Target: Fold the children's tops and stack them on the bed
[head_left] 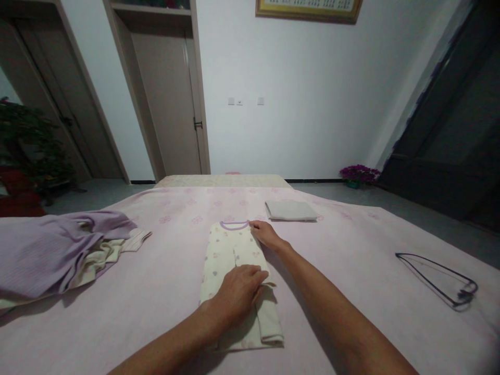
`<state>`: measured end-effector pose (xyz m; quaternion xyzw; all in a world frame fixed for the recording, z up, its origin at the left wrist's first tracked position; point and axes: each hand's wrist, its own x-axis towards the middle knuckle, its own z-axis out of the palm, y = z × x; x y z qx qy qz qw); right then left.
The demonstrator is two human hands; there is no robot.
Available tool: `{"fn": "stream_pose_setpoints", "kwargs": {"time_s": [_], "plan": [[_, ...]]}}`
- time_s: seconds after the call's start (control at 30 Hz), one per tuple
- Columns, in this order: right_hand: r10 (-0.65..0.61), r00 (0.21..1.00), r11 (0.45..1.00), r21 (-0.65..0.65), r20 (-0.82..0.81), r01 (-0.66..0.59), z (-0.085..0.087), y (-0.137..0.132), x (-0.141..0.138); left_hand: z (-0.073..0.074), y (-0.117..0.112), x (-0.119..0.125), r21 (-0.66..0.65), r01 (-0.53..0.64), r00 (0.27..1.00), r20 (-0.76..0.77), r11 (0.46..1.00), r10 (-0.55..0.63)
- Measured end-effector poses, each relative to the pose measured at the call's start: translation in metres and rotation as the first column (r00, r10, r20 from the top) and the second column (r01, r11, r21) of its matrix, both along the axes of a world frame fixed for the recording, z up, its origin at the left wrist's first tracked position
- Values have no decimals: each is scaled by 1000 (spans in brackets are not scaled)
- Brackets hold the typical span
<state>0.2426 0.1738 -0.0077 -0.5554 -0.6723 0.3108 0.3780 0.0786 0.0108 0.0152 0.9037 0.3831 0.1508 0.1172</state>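
Observation:
A cream long-sleeved child's shirt [221, 260] with small heart prints and a lilac neckband lies lengthwise on the bed cover, its sides folded inward. My left hand [242, 286] is over the middle of the shirt, fingers bent and closed on the folded layer near its right edge; its palm side is hidden. Farther forward, my right hand [267, 234] pinches the shirt's right shoulder beside the neckband. A folded sleeve or flap lies along the lower right side, its end near the shirt's bottom edge.
The pink flowered cover [172, 312] spreads under everything. A pile of lilac and cream clothes [50, 250] sits at left. A folded pale cloth [291, 210] lies beyond my right hand. At right is a black wire hanger-like loop [437, 278]. Purple flowers [359, 174] stand by the far wall.

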Motion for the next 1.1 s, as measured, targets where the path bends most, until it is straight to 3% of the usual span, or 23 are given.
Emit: {"fn": "stream_pose_setpoints", "kwargs": {"time_s": [0.17,0.33,0.47,0.8,0.93,1.1], "plan": [[-39,986,998,48,161,31,-13,13,1,-4,-7,3,37,19,998,-53,999,-17],[-114,941,993,79,319,93,-14,18,5,-18,-9,5,126,18,997,-75,992,-9],[-155,892,987,96,425,126,-15,16,5,-23,-9,3,146,80,994,-87,986,-68],[-165,861,986,72,482,148,-20,16,9,-4,-3,-12,94,158,976,-165,983,-141],[-165,867,986,64,470,153,-21,17,10,6,-11,-14,68,175,970,-181,982,-160],[-147,874,989,67,462,131,-23,14,14,20,-29,-17,32,319,944,-104,947,-314]]}}
